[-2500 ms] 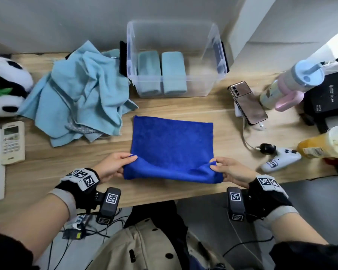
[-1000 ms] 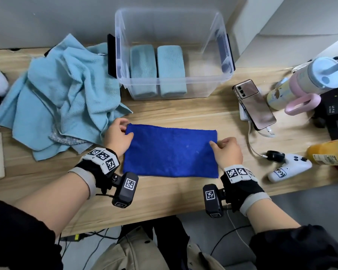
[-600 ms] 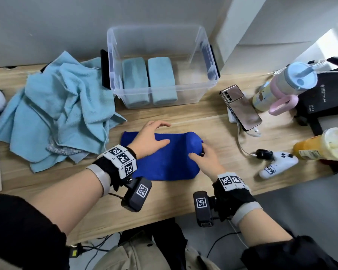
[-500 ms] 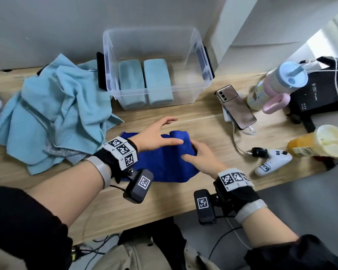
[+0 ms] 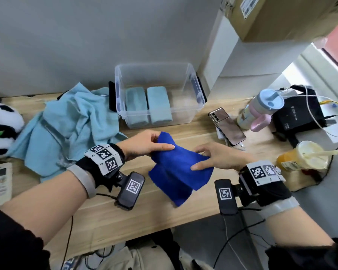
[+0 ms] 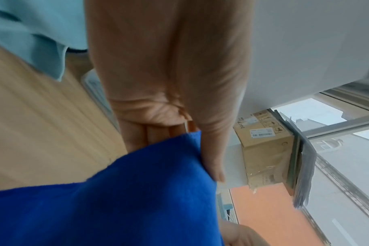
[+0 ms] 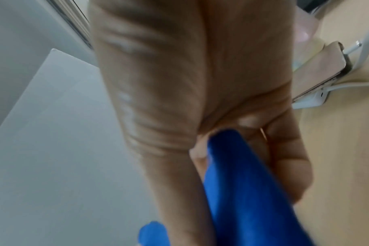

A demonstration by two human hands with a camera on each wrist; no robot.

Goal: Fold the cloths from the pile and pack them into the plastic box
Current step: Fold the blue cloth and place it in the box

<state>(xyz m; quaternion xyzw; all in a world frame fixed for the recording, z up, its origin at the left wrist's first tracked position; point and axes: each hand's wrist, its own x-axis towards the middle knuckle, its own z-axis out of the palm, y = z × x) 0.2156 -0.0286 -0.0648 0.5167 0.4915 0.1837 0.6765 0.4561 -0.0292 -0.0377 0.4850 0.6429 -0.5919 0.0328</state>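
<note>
Wooden table [image 5: 183,213] carries plastic box [image 5: 191,114], light-blue cloth pile [image 5: 70,129], phone [image 5: 226,125], tumbler [image 5: 261,108]

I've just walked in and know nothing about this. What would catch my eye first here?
Probably the bright blue cloth, held up over the wooden desk between the left hand and right hand. Behind it stands a clear plastic box with two folded pale blue cloths inside, and a heap of pale blue cloths lies to its left.

One blue cloth [image 5: 180,168], two folded cloths [image 5: 147,107] in one plastic box [image 5: 191,114], one phone [image 5: 226,126].
</note>
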